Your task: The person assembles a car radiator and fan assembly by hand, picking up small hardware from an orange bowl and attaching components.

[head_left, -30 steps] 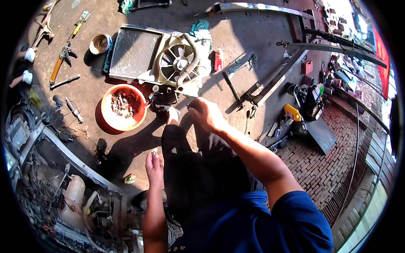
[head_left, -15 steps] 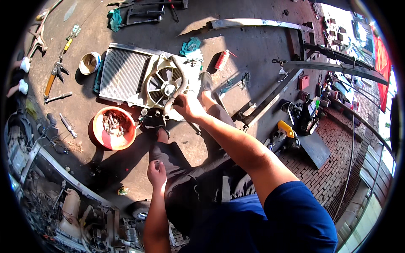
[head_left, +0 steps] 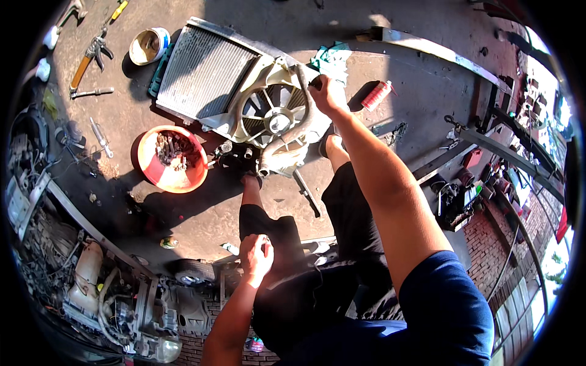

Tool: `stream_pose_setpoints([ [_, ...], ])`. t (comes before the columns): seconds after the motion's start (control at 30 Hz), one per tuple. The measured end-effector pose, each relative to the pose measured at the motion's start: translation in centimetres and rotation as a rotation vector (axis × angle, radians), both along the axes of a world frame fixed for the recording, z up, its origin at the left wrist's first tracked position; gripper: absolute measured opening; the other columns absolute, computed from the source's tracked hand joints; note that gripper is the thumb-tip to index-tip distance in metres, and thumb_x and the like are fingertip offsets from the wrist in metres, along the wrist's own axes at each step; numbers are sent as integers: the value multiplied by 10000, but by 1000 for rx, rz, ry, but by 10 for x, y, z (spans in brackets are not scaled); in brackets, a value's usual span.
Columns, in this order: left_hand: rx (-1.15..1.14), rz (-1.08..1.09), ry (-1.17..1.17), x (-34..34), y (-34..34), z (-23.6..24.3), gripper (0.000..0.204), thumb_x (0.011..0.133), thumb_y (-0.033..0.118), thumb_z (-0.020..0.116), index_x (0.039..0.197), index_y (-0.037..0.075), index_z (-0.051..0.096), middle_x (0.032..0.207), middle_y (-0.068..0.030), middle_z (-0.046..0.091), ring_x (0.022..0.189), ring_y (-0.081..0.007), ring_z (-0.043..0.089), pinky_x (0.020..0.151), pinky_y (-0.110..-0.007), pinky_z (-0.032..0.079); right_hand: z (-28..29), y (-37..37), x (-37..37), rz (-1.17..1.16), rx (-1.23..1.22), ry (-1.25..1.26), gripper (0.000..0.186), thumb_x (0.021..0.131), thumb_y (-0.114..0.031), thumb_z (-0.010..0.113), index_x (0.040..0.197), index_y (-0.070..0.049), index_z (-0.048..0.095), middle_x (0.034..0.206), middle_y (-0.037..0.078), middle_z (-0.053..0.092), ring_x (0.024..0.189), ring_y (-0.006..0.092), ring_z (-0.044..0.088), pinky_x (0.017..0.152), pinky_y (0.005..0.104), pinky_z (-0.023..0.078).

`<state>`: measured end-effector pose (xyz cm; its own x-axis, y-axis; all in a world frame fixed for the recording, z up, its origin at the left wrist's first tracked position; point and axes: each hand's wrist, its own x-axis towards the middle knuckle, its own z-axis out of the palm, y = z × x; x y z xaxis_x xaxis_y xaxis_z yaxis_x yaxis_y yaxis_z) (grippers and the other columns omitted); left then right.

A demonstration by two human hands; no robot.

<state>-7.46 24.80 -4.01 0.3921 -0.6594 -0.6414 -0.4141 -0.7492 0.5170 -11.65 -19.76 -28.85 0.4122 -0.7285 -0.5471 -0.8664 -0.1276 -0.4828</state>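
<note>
A radiator (head_left: 204,67) lies on the ground with a white-bladed fan assembly (head_left: 280,122) at its right end. A curved hose (head_left: 287,137) crosses the assembly. My right hand (head_left: 325,94) reaches to the assembly's upper right, beside the hose, fingers curled; what they grip is unclear. My left hand (head_left: 256,256) is closed over my left leg, its contents too small to make out. An orange tub (head_left: 149,161) of dirty metal parts sits left of my left foot. A teal cloth (head_left: 329,58) and a red spray can (head_left: 376,96) lie beyond my right hand.
A caulking gun (head_left: 82,67) and small bucket (head_left: 146,46) lie upper left. An engine bay (head_left: 85,287) fills the lower left. Long steel beams (head_left: 445,61) span the upper right. Scattered tools and boxes (head_left: 473,183) line the right. Someone's gloved hand (head_left: 41,68) shows at the left edge.
My right hand has moved up and right toward the assembly's far side. My left hand has shifted rightward. The view has turned, and my feet now flank the assembly's lower part.
</note>
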Motion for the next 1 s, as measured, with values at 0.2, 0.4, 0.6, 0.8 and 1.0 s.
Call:
stream_pose_setpoints([
  [0.2,-21,128,72,29,16,-5,177,791,47,688,963,78,660,800,-85,630,785,-318,627,717,-448,501,-76,-8,79,180,-99,59,283,907,-298,707,1052,-54,709,1034,212,738,987,393,718,891,484,564],
  [0.4,-59,132,80,50,9,-8,214,763,21,690,970,70,664,776,-82,625,734,-302,612,670,-429,473,-116,-18,114,355,-134,239,299,931,-332,681,1102,-90,724,1111,189,752,1081,376,714,942,467,571],
  [0.6,-75,136,104,64,12,-10,219,754,25,693,965,72,660,760,-83,608,709,-312,591,656,-439,456,-127,-12,121,385,-129,277,328,927,-348,680,1105,-76,731,1104,205,752,1080,384,717,929,475,577],
  [0.8,-49,164,136,75,6,-10,218,755,47,695,970,75,672,762,-87,622,719,-312,604,660,-438,465,-130,-19,125,385,-83,300,302,914,-301,665,1085,-62,736,1107,219,748,1063,402,718,927,490,576],
  [1.0,-60,159,151,82,-2,-9,203,754,38,690,955,67,677,755,-83,632,714,-309,609,659,-432,470,-135,-14,126,509,-205,299,311,945,-231,534,1045,-17,736,1054,247,748,959,429,741,851,517,597],
])
